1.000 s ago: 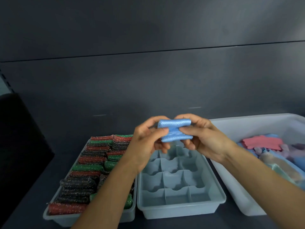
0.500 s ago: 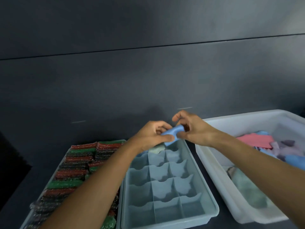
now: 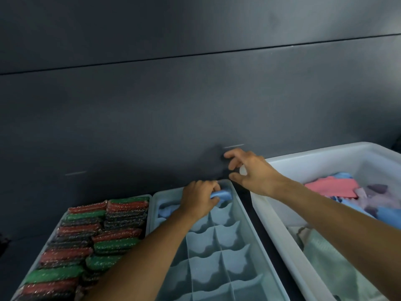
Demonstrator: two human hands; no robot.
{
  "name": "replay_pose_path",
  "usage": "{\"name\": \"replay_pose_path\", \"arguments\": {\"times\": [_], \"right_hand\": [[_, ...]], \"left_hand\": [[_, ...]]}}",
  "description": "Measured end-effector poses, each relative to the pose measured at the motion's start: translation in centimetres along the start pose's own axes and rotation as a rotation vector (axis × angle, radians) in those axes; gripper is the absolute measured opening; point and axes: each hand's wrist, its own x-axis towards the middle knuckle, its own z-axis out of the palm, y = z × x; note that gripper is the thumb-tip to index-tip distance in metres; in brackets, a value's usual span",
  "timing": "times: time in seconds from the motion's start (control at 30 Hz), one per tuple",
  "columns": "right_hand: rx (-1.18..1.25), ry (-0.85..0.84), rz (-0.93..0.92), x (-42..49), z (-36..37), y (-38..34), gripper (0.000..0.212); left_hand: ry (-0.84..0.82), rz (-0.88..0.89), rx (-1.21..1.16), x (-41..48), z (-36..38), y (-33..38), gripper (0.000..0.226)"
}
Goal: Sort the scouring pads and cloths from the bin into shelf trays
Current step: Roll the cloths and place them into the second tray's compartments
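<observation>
Finding: your left hand (image 3: 199,200) has its fingers curled round a folded blue cloth (image 3: 222,194) and holds it at the back-right compartment of the divided tray (image 3: 204,244), with the cloth's right end showing above the divider wall. Whether its underside has reached the compartment floor cannot be told, as your knuckles cover it. Your right hand (image 3: 251,170) hovers above the gap between that tray and the white bin (image 3: 314,157), fingers spread and loosely bent, gripping nothing as far as the view shows. A second blue cloth (image 3: 168,210) lies in the back-left compartment. The rest of the cells in view are bare, though your left forearm hides part of the tray. The scouring pads (image 3: 86,246) fill the left tray in rows, and more cloths, among them a pink cloth (image 3: 332,187), lie in the bin. Judgement: the step in hand is seating this cloth. Recommendation: press it straight down with the fold held tight, so that it drops between the dividers and does not spring open over them. Let go only once it sits below the wall tops, and check that no corner trails into the neighbouring cell. Your free right hand looks well placed to reach into the bin for the next piece.
</observation>
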Motion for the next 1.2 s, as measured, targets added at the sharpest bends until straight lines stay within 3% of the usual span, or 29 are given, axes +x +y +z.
{"name": "replay_pose_path", "arguments": {"times": [0.27,0.63,0.7,0.77,0.9,0.97,1.07,1.13,1.2], "right_hand": [[-0.148,-0.108,-0.017,-0.6,0.2,1.0,0.038],[0.284,0.055,0.202,-2.9,-4.2,3.9,0.013],[0.256,-0.036,0.227,-4.4,-5.2,4.5,0.013],[0.065,-0.238,0.242,-6.2,-6.2,5.1,0.012],[-0.477,-0.73,0.334,-9.1,-6.3,6.8,0.028],[-0.565,-0.83,0.373,-10.1,-5.8,7.4,0.032],[-0.571,-0.785,0.398,-11.1,-5.8,7.4,0.026],[-0.604,-0.64,0.35,-11.2,-6.9,7.1,0.017],[-0.451,-0.462,0.344,-11.4,-9.0,6.0,0.018]], "left_hand": [[-0.208,0.043,0.432,2.1,-0.8,2.5,0.022],[-0.274,0.037,0.445,2.3,0.0,2.9,0.027],[-0.255,0.027,0.462,2.2,0.5,3.2,0.026],[-0.261,0.014,0.459,1.9,0.7,3.4,0.028],[-0.335,-0.069,0.3,1.2,0.3,3.1,0.031],[-0.3,-0.1,0.182,0.6,-0.6,3.5,0.03],[-0.183,-0.092,0.011,-1.3,-2.5,5.2,0.039],[-0.096,-0.066,-0.206,-3.3,-4.0,6.4,0.04],[-0.084,-0.009,-0.395,-5.2,-5.3,7.5,0.036]]}}
